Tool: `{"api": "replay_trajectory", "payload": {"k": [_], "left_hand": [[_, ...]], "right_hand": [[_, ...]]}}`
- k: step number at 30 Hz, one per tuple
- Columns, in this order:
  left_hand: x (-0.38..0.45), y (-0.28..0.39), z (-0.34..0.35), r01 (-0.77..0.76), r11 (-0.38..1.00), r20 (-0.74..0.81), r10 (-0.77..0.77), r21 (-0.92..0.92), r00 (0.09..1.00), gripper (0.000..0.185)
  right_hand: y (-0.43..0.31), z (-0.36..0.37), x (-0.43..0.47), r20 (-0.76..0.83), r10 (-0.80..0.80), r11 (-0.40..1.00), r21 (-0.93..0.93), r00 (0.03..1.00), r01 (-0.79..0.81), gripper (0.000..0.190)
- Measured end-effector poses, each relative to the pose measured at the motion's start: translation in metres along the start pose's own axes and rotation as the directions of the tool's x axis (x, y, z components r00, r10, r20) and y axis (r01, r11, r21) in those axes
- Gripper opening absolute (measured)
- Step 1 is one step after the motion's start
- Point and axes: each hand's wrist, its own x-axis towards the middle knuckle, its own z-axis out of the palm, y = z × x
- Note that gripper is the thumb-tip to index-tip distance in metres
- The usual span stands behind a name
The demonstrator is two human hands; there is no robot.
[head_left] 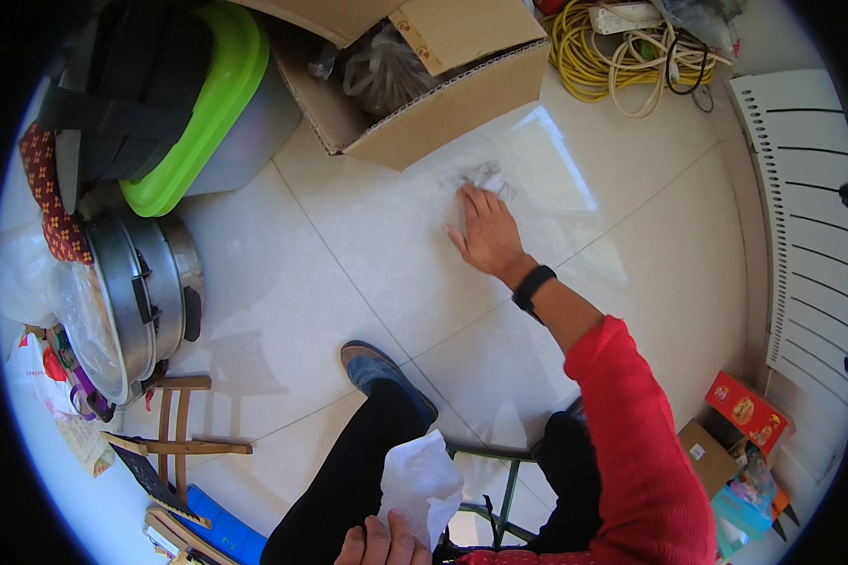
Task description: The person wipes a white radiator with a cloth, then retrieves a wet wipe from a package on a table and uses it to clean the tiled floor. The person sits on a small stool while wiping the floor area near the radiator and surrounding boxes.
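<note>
My right hand [490,229] reaches out over the pale tiled floor [339,226], palm down, a black band on its wrist. Its fingertips press on a crumpled whitish tissue [496,182], partly hidden under them. At the bottom edge my left hand [389,542] holds a white paper tissue [422,484] near my lap; the lower part of that hand is cut off by the frame.
An open cardboard box [452,106] stands ahead, beside a green-lidded plastic bin [244,120]. Metal steamer pots [134,296] and a wooden folding stool [177,441] are at left. Coiled yellow cable [579,67] lies at upper right, near a white radiator [805,233]. Small boxes [749,409] sit lower right.
</note>
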Motion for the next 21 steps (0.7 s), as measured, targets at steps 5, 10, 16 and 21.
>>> {"api": "replay_trajectory", "payload": {"k": [5, 10, 16, 21], "left_hand": [[-0.009, 0.007, 0.001, 0.036, 0.999, -0.007, -0.036, 0.0, 0.999, 0.027], [-0.01, 0.015, -0.003, 0.026, 0.999, 0.015, -0.026, 0.019, 1.0, 0.027], [-0.013, 0.032, 0.0, -0.043, 0.998, -0.011, 0.044, 0.035, 0.999, 0.028], [-0.019, 0.049, 0.012, -0.114, 0.991, -0.01, 0.115, 0.064, 0.993, 0.027]], "right_hand": [[0.031, -0.01, 0.026, -0.223, 0.013, 0.995, -0.092, 0.975, -0.034, 0.054], [-0.041, 0.037, 0.049, -0.117, -0.024, 0.996, 0.087, 0.993, 0.035, 0.053], [-0.126, 0.056, -0.071, 0.106, -0.277, 0.944, 0.218, 0.955, 0.249, 0.059], [-0.012, 0.018, -0.131, -0.072, 0.185, 0.971, 0.171, 0.98, -0.17, 0.057]]}}
